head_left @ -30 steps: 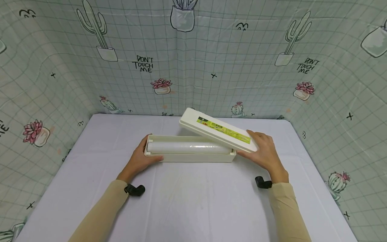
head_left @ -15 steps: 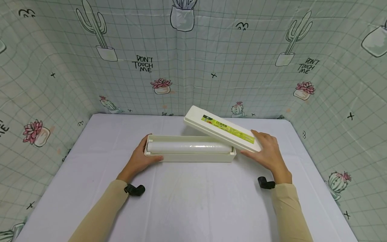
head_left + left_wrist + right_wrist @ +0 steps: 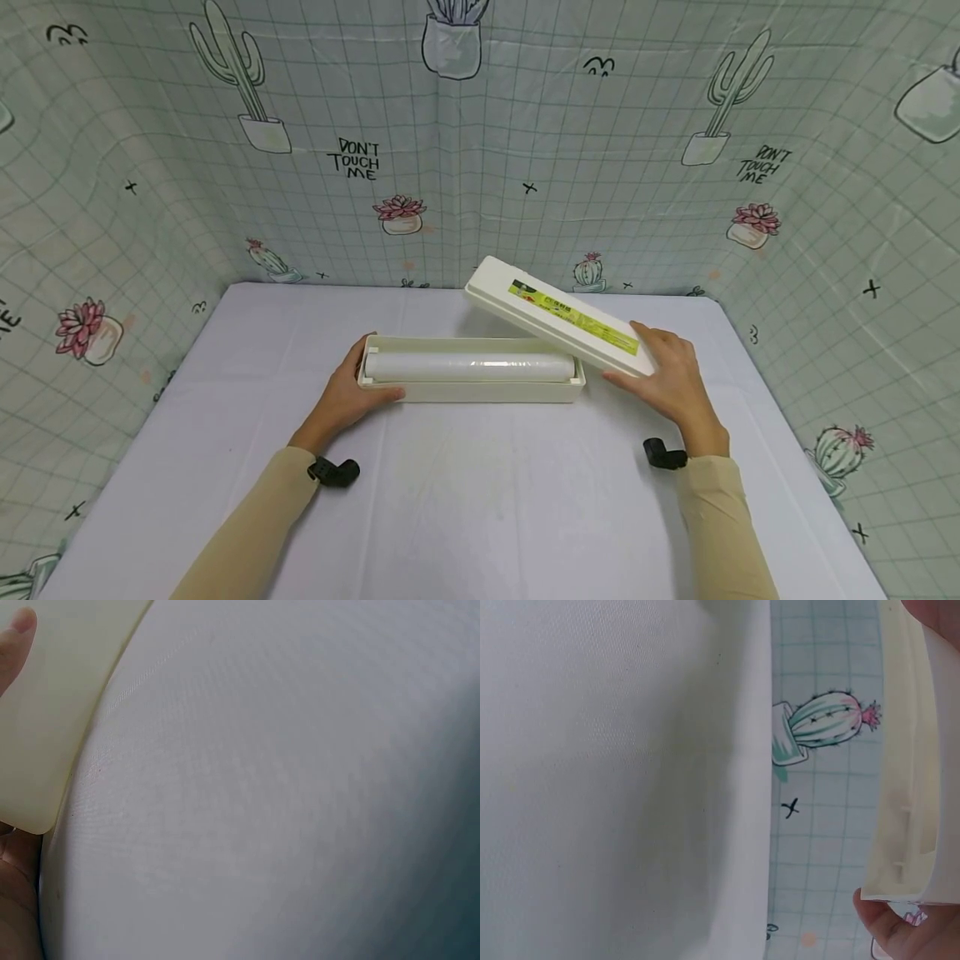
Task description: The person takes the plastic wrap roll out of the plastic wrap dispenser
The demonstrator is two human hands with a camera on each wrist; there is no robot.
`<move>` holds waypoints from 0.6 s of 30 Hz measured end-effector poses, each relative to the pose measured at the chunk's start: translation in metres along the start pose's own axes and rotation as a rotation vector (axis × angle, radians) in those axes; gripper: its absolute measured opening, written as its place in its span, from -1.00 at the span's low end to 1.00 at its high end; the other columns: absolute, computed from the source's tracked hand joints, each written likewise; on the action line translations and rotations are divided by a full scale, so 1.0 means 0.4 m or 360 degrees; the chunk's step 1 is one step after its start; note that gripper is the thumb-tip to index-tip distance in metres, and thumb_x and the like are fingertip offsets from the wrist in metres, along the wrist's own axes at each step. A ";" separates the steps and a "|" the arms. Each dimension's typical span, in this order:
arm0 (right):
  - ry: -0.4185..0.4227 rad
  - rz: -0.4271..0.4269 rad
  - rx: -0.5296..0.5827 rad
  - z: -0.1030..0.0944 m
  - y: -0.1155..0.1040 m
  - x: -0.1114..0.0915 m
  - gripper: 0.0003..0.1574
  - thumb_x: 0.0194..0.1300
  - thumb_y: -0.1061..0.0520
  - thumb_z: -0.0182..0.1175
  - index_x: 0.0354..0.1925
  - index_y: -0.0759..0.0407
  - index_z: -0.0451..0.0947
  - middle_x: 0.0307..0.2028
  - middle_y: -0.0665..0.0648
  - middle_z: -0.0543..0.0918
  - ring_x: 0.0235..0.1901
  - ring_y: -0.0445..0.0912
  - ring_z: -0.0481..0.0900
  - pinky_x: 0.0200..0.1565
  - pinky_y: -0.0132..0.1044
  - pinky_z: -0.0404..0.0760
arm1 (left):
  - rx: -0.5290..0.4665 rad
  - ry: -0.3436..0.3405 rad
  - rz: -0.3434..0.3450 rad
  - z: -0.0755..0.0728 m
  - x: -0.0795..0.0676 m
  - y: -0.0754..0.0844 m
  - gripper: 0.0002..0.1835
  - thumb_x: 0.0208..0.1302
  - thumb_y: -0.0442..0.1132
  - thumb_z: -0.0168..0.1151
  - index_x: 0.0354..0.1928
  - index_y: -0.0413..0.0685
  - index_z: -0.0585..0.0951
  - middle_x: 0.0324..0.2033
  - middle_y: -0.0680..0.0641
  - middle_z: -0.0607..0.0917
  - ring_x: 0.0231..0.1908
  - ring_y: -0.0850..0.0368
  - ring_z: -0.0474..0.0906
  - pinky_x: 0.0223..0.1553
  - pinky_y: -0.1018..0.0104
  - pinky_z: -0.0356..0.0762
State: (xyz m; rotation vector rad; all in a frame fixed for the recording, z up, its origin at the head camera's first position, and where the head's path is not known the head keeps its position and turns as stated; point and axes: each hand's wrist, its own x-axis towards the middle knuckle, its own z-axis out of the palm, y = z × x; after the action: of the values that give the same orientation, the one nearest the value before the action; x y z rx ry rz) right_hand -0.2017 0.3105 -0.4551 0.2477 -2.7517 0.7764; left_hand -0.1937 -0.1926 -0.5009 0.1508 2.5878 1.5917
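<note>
A long cream box [image 3: 472, 392] lies across the table with a white roll of cling film [image 3: 465, 366] inside it. My left hand [image 3: 348, 392] grips the box's left end, the thumb along its front wall. In the left wrist view the box's wall [image 3: 52, 712] shows beside the thumb. My right hand [image 3: 667, 375] holds the right end of the white lid [image 3: 562, 317], which carries a yellow-green label. The lid slants up to the left, over the box's right rear part. The right wrist view shows the lid's hollow underside [image 3: 904, 787].
A white cloth [image 3: 465, 500] covers the table. Behind and at both sides hangs a grid-patterned curtain [image 3: 480, 150] with cactus drawings. Each wrist wears a small black camera, the left camera [image 3: 333, 472] and the right camera [image 3: 664, 454].
My right hand has moved a little to the right with the lid, and the lid's far left end has risen. More of the roll's right end shows. My left hand and the box have stayed put.
</note>
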 end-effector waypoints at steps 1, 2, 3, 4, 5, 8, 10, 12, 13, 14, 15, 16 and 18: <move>0.0003 0.0005 0.0001 -0.002 0.001 0.000 0.19 -0.02 -0.24 0.62 0.46 0.15 0.40 0.27 0.44 0.52 0.24 0.35 0.39 0.22 0.25 0.25 | 0.0002 0.0000 0.0001 0.000 0.000 0.000 0.24 0.10 -0.06 0.61 0.66 0.07 -0.04 0.46 -0.22 0.34 0.32 -0.20 0.38 0.32 -0.17 0.34; 0.0003 0.0012 0.0000 -0.004 0.001 -0.001 0.19 -0.02 -0.24 0.61 0.47 0.15 0.40 0.27 0.44 0.52 0.25 0.35 0.38 0.22 0.26 0.25 | 0.0003 0.0000 0.0001 -0.001 -0.001 0.000 0.24 0.11 -0.06 0.61 0.67 0.07 -0.05 0.46 -0.22 0.33 0.33 -0.20 0.37 0.33 -0.17 0.33; 0.0001 0.0022 -0.0006 -0.006 0.002 -0.001 0.19 -0.01 -0.25 0.61 0.47 0.15 0.39 0.28 0.44 0.51 0.25 0.36 0.37 0.22 0.26 0.25 | 0.0005 0.0001 0.0002 0.000 -0.001 -0.001 0.24 0.11 -0.06 0.61 0.67 0.06 -0.05 0.47 -0.23 0.33 0.33 -0.21 0.37 0.33 -0.18 0.33; -0.0002 0.0030 -0.0011 -0.008 0.003 -0.002 0.20 -0.01 -0.25 0.61 0.47 0.15 0.39 0.29 0.45 0.51 0.25 0.36 0.36 0.21 0.26 0.26 | 0.0009 0.0001 0.0004 -0.001 -0.001 0.000 0.24 0.12 -0.06 0.60 0.67 0.05 -0.05 0.47 -0.24 0.33 0.34 -0.21 0.36 0.34 -0.18 0.32; -0.0003 0.0039 -0.0014 -0.011 0.004 -0.003 0.20 0.00 -0.26 0.60 0.48 0.15 0.38 0.29 0.45 0.50 0.26 0.37 0.35 0.20 0.27 0.26 | 0.0011 0.0000 0.0003 -0.001 -0.001 -0.001 0.24 0.12 -0.06 0.60 0.67 0.05 -0.06 0.47 -0.24 0.33 0.34 -0.21 0.36 0.34 -0.19 0.32; -0.0003 0.0052 -0.0031 -0.016 0.008 -0.006 0.21 0.01 -0.27 0.59 0.49 0.16 0.37 0.29 0.46 0.50 0.26 0.38 0.34 0.19 0.29 0.26 | 0.0015 -0.0001 -0.0001 -0.002 0.000 0.000 0.23 0.13 -0.06 0.60 0.67 0.05 -0.06 0.47 -0.24 0.33 0.35 -0.21 0.36 0.35 -0.19 0.31; 0.0007 0.0051 -0.0032 -0.020 0.013 -0.007 0.20 0.01 -0.25 0.60 0.48 0.17 0.37 0.28 0.46 0.51 0.26 0.37 0.35 0.20 0.28 0.25 | 0.0019 -0.0002 -0.0003 -0.002 0.002 -0.001 0.24 0.13 -0.06 0.60 0.67 0.05 -0.06 0.47 -0.24 0.33 0.35 -0.21 0.36 0.35 -0.19 0.32; 0.0017 0.0049 -0.0032 -0.022 0.018 -0.009 0.19 0.00 -0.24 0.60 0.47 0.18 0.38 0.28 0.46 0.51 0.25 0.37 0.36 0.21 0.28 0.23 | 0.0018 -0.0001 -0.0001 -0.002 0.002 -0.001 0.24 0.13 -0.06 0.60 0.67 0.05 -0.06 0.47 -0.24 0.32 0.35 -0.21 0.36 0.34 -0.20 0.32; 0.0019 0.0049 -0.0031 -0.022 0.020 -0.009 0.19 0.00 -0.24 0.60 0.47 0.18 0.38 0.27 0.46 0.52 0.25 0.36 0.36 0.22 0.28 0.23 | 0.0014 0.0001 0.0000 -0.002 0.003 -0.003 0.24 0.12 -0.06 0.60 0.67 0.05 -0.06 0.47 -0.24 0.32 0.35 -0.22 0.36 0.34 -0.19 0.32; 0.0020 0.0050 -0.0030 -0.023 0.022 -0.010 0.19 0.00 -0.24 0.60 0.47 0.18 0.38 0.27 0.46 0.52 0.26 0.36 0.36 0.22 0.27 0.22 | 0.0010 0.0002 0.0003 -0.002 0.004 -0.003 0.24 0.12 -0.06 0.61 0.67 0.05 -0.05 0.47 -0.24 0.33 0.35 -0.22 0.36 0.34 -0.19 0.32; 0.0021 0.0055 -0.0027 -0.023 0.025 -0.010 0.19 0.00 -0.24 0.60 0.47 0.18 0.38 0.27 0.45 0.52 0.26 0.36 0.36 0.23 0.27 0.22 | 0.0007 0.0004 0.0004 -0.002 0.004 -0.005 0.24 0.11 -0.07 0.61 0.66 0.06 -0.05 0.47 -0.23 0.33 0.35 -0.22 0.36 0.34 -0.19 0.32; 0.0020 0.0060 -0.0028 -0.023 0.027 -0.011 0.19 0.00 -0.24 0.60 0.47 0.17 0.38 0.28 0.46 0.52 0.26 0.37 0.35 0.22 0.28 0.22 | 0.0002 0.0005 0.0008 -0.002 0.004 -0.007 0.24 0.11 -0.07 0.61 0.66 0.06 -0.04 0.47 -0.23 0.33 0.34 -0.22 0.37 0.34 -0.19 0.32; 0.0019 0.0076 -0.0026 -0.022 0.031 -0.013 0.20 0.00 -0.25 0.60 0.48 0.16 0.37 0.29 0.45 0.51 0.28 0.37 0.33 0.23 0.29 0.21 | -0.0009 0.0005 0.0018 -0.001 0.005 -0.008 0.24 0.10 -0.08 0.62 0.66 0.06 -0.04 0.46 -0.23 0.34 0.34 -0.21 0.37 0.34 -0.18 0.33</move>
State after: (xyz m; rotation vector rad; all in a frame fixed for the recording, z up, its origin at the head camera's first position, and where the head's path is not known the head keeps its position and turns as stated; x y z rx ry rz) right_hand -0.1979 0.3261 -0.4555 0.1746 -2.7611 0.7644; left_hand -0.1957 -0.1939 -0.5037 0.1629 2.5892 1.6047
